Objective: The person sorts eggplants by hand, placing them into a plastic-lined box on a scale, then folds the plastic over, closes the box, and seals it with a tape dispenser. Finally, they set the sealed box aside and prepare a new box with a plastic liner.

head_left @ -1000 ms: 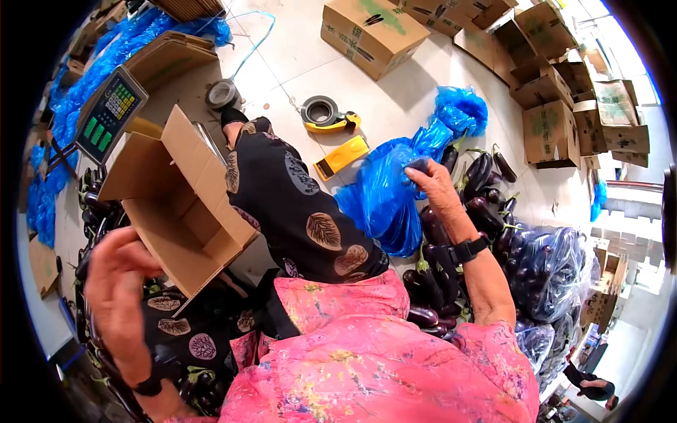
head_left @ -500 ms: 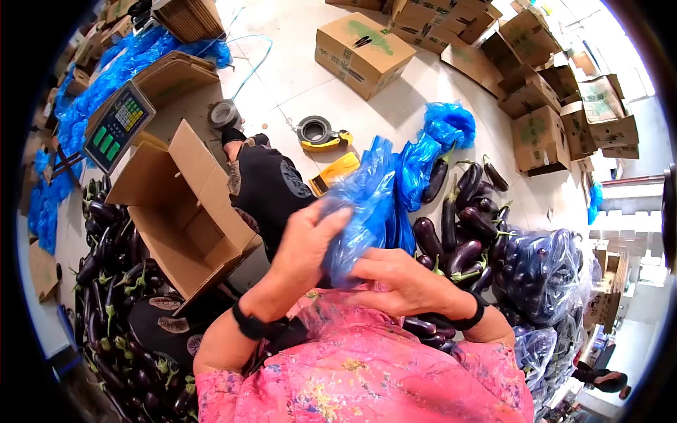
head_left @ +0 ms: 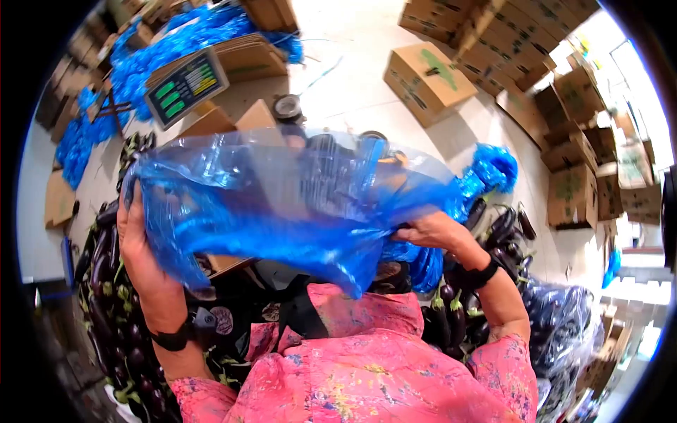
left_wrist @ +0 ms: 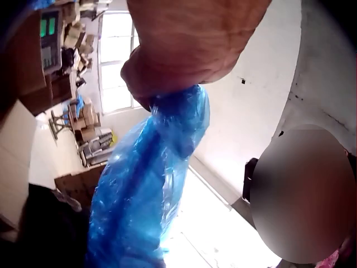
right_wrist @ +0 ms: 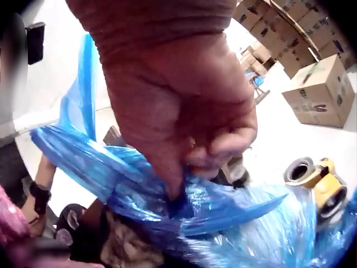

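Note:
A thin blue plastic bag (head_left: 275, 233) is stretched sideways in front of the person's chest, its upper edge see-through. At its left end, the left hand (head_left: 144, 254) grips the film; in the left wrist view the bag (left_wrist: 145, 184) hangs in folds from the fingers. Thumb and curled fingers of the right hand (right_wrist: 189, 117) pinch the other end, where the film bunches up. Behind the bag stands an open cardboard box (head_left: 257, 116), mostly hidden, with only its upper flaps showing.
Eggplants (head_left: 102, 282) lie heaped at the left, and more eggplants (head_left: 501, 225) at the right beside crumpled blue bags (head_left: 493, 169). A scale display (head_left: 185, 88) stands at the upper left. Ahead are a closed carton (head_left: 427, 84) and a yellow tape dispenser (right_wrist: 329, 192).
The right hand drew a blue bag from the right, and both hands met on it in front of the chest. Now they have moved far apart, spreading the bag wide.

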A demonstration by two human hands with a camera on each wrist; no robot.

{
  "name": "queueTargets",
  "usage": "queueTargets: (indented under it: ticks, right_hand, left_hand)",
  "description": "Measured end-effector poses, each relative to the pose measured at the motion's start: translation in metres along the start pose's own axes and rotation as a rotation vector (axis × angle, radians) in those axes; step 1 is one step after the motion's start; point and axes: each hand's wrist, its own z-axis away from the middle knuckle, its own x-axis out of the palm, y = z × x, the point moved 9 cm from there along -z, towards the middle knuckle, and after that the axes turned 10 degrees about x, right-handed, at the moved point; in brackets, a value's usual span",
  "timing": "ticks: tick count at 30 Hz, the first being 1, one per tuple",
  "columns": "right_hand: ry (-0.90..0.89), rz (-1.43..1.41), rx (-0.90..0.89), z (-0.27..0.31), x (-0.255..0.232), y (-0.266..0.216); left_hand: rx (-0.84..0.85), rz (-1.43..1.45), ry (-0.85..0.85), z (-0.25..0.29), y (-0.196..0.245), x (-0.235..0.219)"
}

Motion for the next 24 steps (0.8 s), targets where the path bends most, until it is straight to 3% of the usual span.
queueTargets:
  ticks: [2, 4, 5, 8, 10, 12, 18, 19, 20, 21, 23, 24]
  right_hand:
    - [0.108, -0.073, 0.064, -0.010, -0.034, -0.023]
    - [-0.026, -0.072, 0.082, -0.027, -0.059, -0.075]
    - [-0.003, -0.144, -0.022, -0.038, -0.068, -0.104]
    - [-0.078, -0.371, -0.001, -0.093, -0.056, -0.154]
    - [-0.096, -0.301, -0.124, -0.143, -0.025, -0.171]
    - [0.219, 0.073, -0.335, -0.175, -0.010, -0.211]
    - [0.236, 0.348, -0.512, -0.251, 0.103, -0.264]
    - [0.277, 0.392, -0.656, -0.248, 0.125, -0.270]
    - [0.194, 0.533, -0.659, -0.248, 0.154, -0.268]
    - [0.246, 0.694, -0.774, -0.231, 0.174, -0.261]
    - [-0.079, 0.781, -0.739, -0.229, 0.221, -0.224]
    - [-0.242, 0.770, -0.620, -0.233, 0.237, -0.199]
  left_hand:
    - [0.119, -0.077, 0.163, -0.012, 0.012, -0.033]
    - [0.132, -0.035, 0.112, -0.037, 0.015, -0.062]
    - [0.138, -0.036, 0.102, -0.052, 0.014, -0.088]
    - [0.154, 0.108, 0.089, -0.077, 0.024, -0.106]
    - [0.174, 0.076, 0.117, -0.091, 0.024, -0.135]
    - [0.194, 0.046, 0.120, -0.097, 0.022, -0.160]
    - [0.237, 0.026, 0.303, -0.100, 0.014, -0.211]
    - [0.255, 0.033, 0.306, -0.103, 0.013, -0.219]
    - [0.257, 0.028, 0.301, -0.106, 0.011, -0.227]
    - [0.251, 0.021, 0.306, -0.108, 0.010, -0.233]
    - [0.235, 0.013, 0.288, -0.112, 0.006, -0.235]
    - [0.225, 0.011, 0.265, -0.114, 0.004, -0.229]
